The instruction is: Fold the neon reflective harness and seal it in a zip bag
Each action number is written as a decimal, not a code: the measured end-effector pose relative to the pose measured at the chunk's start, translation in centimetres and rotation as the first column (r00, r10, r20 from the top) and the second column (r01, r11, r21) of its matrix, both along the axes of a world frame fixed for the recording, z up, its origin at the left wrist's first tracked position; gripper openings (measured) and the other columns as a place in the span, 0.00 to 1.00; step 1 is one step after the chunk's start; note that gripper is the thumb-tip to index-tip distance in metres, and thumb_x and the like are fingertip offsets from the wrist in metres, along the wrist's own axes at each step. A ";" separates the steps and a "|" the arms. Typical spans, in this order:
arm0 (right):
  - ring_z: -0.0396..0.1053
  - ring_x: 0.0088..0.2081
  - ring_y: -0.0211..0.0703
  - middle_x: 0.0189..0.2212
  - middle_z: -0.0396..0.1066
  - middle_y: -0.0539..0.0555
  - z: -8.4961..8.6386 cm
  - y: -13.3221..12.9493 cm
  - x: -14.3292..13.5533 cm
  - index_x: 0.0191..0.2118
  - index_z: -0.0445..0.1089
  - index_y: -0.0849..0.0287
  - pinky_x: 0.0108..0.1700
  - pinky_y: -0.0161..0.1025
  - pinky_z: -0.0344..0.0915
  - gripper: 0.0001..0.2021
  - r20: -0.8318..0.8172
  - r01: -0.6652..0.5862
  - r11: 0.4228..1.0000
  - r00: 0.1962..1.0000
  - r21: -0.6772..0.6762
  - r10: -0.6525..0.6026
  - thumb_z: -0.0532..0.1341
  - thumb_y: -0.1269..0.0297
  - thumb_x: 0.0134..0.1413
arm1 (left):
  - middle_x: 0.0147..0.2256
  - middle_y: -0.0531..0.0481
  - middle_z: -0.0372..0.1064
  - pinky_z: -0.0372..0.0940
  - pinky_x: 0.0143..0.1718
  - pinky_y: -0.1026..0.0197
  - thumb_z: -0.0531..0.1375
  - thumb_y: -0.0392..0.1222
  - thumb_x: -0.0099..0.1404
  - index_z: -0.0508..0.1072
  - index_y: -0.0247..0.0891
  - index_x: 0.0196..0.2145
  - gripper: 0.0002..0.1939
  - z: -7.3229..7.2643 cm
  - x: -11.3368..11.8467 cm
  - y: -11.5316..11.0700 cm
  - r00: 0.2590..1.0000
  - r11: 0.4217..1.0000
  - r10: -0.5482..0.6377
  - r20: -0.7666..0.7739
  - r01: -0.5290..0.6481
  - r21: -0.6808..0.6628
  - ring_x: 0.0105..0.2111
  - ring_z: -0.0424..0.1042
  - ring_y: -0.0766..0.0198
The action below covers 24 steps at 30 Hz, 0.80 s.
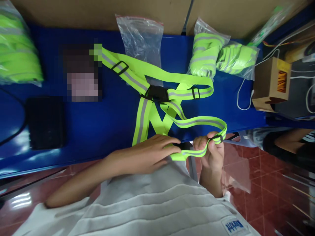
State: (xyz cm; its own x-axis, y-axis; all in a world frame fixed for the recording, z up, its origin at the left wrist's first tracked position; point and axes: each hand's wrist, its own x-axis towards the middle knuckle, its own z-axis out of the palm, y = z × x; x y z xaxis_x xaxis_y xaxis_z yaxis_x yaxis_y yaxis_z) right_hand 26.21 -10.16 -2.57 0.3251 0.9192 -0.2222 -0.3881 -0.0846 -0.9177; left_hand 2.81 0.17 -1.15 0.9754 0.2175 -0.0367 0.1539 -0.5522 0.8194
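A fluorescent yellow-green reflective vest of elastic straps (144, 116), with grey stripes and a black centre piece (157, 94), is spread over the blue table. My right hand (213, 152) pinches one strap beside its black slider buckle (218, 139), just past the table's near edge. From there the strap loops back to my left hand (155, 154), whose fairly straight fingers lie over it, thumb on the body side. The left hand's grip is partly hidden. Two more slider buckles, one on the left strap (120, 68) and one on the right strap (196, 93), rest on the table.
Bagged vests (205, 54) lie at the back right and far left, with a clear zip bag (142, 36) at the back. A black case (45, 123) sits left, near a blurred-out patch. At right are a cardboard box (270, 85), white cables and a person's arm (285, 142).
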 end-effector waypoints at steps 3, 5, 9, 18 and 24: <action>0.67 0.18 0.40 0.17 0.65 0.41 0.1 -0.3 0.2 0.43 0.70 0.47 0.26 0.41 0.70 0.13 0.022 -0.075 0.997 0.997 -0.024 0.075 0.69 0.47 0.62 | 0.62 0.43 0.70 0.63 0.56 0.52 0.57 0.29 0.70 0.60 0.43 0.69 0.32 1.0 0.5 1.2 0.995 0.996 -0.075 -0.068 0.078 0.044 0.60 0.69 0.54; 0.66 0.16 0.39 0.18 0.65 0.41 0.2 -0.4 0.2 0.43 0.68 0.47 0.22 0.38 0.67 0.14 0.017 -0.080 0.996 0.997 -0.044 0.081 0.69 0.48 0.62 | 0.53 0.46 0.75 0.63 0.52 0.54 0.56 0.25 0.67 0.63 0.43 0.67 0.33 1.9 0.8 2.4 0.988 0.989 -0.123 -0.092 0.129 0.069 0.52 0.73 0.56; 0.68 0.18 0.37 0.22 0.69 0.42 0.5 -0.4 0.1 0.47 0.69 0.48 0.20 0.35 0.67 0.11 0.008 0.001 0.998 1.000 -0.058 0.000 0.67 0.53 0.64 | 0.47 0.50 0.75 0.60 0.54 0.55 0.60 0.29 0.68 0.74 0.44 0.54 0.19 2.9 1.0 4.7 0.986 0.980 -0.160 -0.054 0.165 0.112 0.48 0.72 0.58; 0.80 0.40 0.45 0.39 0.80 0.53 -1.5 -0.3 1.1 0.51 0.73 0.56 0.48 0.44 0.75 0.14 0.495 0.413 0.895 0.821 -0.170 -0.285 0.67 0.57 0.65 | 0.31 0.52 0.66 0.62 0.40 0.57 0.57 0.28 0.70 0.68 0.40 0.34 0.09 2.3 -0.3 2.9 0.992 0.785 -0.059 0.115 -0.024 0.619 0.33 0.65 0.61; 0.80 0.47 0.50 0.45 0.82 0.56 -1.3 -1.2 2.8 0.50 0.80 0.56 0.49 0.45 0.75 0.14 0.630 0.237 0.946 0.775 -0.224 -0.045 0.69 0.57 0.62 | 0.25 0.56 0.59 0.52 0.24 0.58 0.61 0.33 0.68 0.72 0.40 0.38 0.04 1.3 -1.1 0.8 0.921 0.540 0.091 0.380 -0.366 0.758 0.23 0.57 0.66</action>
